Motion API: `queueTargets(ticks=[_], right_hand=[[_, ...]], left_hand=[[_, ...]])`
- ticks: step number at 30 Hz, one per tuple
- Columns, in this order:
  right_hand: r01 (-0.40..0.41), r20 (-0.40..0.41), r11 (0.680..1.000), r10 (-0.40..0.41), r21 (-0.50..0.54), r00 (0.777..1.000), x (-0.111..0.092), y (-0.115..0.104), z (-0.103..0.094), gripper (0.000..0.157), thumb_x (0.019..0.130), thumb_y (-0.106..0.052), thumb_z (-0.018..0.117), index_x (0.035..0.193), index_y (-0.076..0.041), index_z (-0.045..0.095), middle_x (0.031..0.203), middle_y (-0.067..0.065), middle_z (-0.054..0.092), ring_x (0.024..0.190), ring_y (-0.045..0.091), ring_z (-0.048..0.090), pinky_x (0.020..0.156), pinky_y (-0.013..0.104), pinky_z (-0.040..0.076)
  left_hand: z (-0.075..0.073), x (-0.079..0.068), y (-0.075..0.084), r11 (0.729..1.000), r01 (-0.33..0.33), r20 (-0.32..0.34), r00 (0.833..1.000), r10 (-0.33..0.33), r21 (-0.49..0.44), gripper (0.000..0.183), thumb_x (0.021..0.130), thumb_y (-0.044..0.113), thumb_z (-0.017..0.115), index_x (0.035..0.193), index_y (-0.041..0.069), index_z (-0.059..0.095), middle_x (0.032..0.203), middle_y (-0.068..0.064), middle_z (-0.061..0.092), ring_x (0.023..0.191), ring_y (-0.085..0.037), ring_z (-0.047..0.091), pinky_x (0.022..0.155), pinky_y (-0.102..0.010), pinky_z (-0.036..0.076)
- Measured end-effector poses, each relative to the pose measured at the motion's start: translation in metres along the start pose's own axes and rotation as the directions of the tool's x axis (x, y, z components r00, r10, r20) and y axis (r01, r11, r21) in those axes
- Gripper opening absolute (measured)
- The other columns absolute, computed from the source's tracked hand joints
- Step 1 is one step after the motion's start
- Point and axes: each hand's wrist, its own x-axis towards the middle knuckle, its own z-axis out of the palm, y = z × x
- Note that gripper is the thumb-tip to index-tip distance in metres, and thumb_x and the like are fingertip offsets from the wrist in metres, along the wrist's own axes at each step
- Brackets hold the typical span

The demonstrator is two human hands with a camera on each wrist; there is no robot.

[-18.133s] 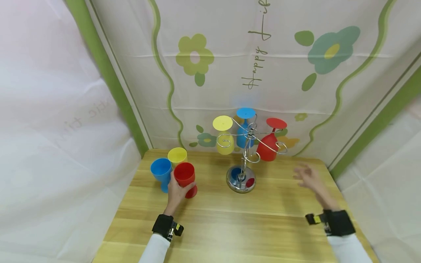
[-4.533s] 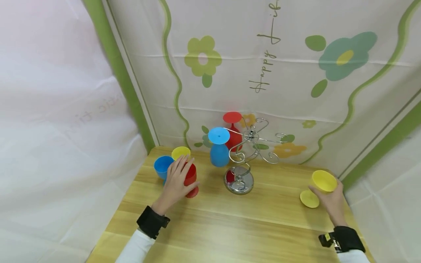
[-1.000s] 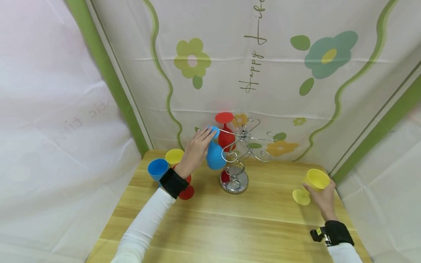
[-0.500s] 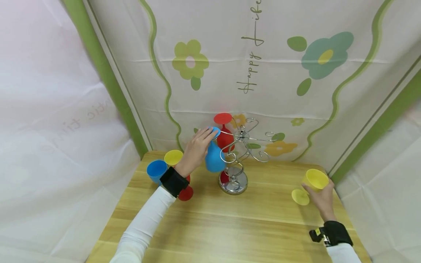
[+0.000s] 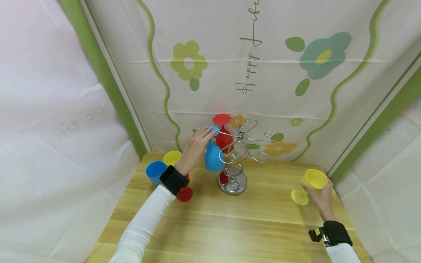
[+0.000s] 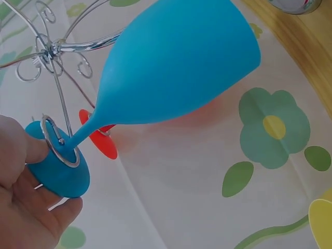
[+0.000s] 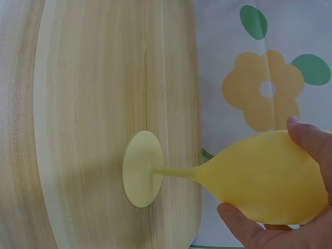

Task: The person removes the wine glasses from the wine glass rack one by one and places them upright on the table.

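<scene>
Apart, left hand (image 5: pixel 195 150) pinching blue goblet (image 5: pixel 213 159), right hand (image 5: pixel 323 200) gripping yellow goblet (image 5: pixel 314 179) near table edge (image 7: pixel 194 93), broad wood (image 5: pixel 260 204) between.

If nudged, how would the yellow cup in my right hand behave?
The yellow cup may tip easily: its bowl tops a thin stem. It seems stiff, undented where the right hand grips it. Its smooth surface could be slippery.

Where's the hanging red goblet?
In the head view, the red goblet hangs upside down at the left of the rack, behind the blue goblet the left hand pinches.
</scene>
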Motion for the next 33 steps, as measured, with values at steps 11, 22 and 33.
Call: queueTargets(ticks=[11, 22, 33], right_hand=[[0.017, -0.018, 1.0, -0.017, -0.017, 1.0, -0.001, -0.002, 0.001, 0.094, 0.082, -0.014, 0.074, 0.145, -0.002, 0.005, 0.141, 0.025, 0.017, 0.124, 0.037, 0.026, 0.106, 0.057, 0.024], [0.008, -0.008, 1.0, -0.009, -0.02, 1.0, 0.0, -0.002, 0.001, 0.095, 0.083, -0.015, 0.074, 0.146, -0.004, 0.003, 0.143, 0.024, 0.016, 0.124, 0.037, 0.026, 0.106, 0.057, 0.024], [0.026, -0.007, 0.999, -0.026, -0.037, 1.0, 0.0, 0.0, 0.001, 0.094, 0.084, -0.017, 0.073, 0.146, -0.004, 0.004, 0.141, 0.024, 0.017, 0.123, 0.038, 0.026, 0.103, 0.059, 0.025]], left_hand=[[0.001, 0.007, 0.005, 1.0, -0.012, 0.022, 1.0, 0.012, 0.009, 0.06, 0.081, 0.001, 0.071, 0.136, 0.008, 0.048, 0.136, -0.014, 0.049, 0.126, -0.028, 0.037, 0.108, -0.045, 0.029], [0.004, 0.007, 0.008, 0.999, -0.034, 0.033, 0.999, 0.033, 0.016, 0.06, 0.081, -0.002, 0.071, 0.136, 0.008, 0.048, 0.137, -0.014, 0.048, 0.127, -0.027, 0.036, 0.107, -0.045, 0.029], [0.002, 0.007, 0.013, 0.995, -0.081, 0.083, 0.994, 0.075, 0.065, 0.061, 0.083, 0.001, 0.07, 0.138, 0.01, 0.046, 0.139, -0.011, 0.046, 0.13, -0.024, 0.031, 0.109, -0.042, 0.027]])
